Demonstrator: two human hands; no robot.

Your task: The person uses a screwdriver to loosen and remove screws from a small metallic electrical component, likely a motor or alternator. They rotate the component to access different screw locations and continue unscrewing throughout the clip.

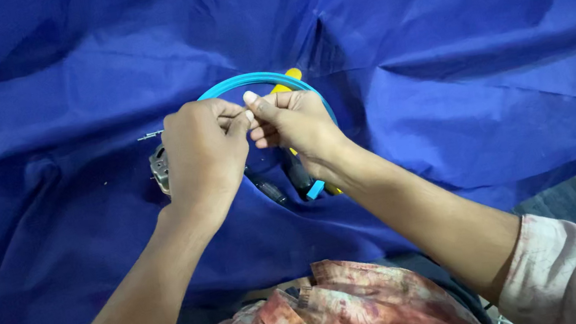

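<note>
Turquoise hoop (pixel 255 78) lay on the blue cloth (pixel 447 98) at centre of view, only its upper arc clear; the rest sat behind both hands. Cloth was spread wide and creased over the worktop, draping toward the person's lap.

Left hand (pixel 202 156) was curled knuckles-up over the hoop's left side, thumb and forefinger pinched shut at the top. Right hand (pixel 298 126) met it from the right, its fingers (pixel 253 100) also pinched closed, tips touching the left hand's. What the fingers gripped between them was too small to tell; possibly a thread or a fold of cloth.

A small metal pin-like piece (pixel 150 136) stuck out just left of the left hand. A round metal part (pixel 160 171) showed below it, partly hidden by the hand. Yellow piece (pixel 292 76) peeked out behind the hoop's top right. Dark-handled tools (pixel 267 188) lay under the wrists, with a light blue tip (pixel 316 190) beside the right wrist.

Patterned reddish shirt (pixel 328 317) filled the lower edge.
</note>
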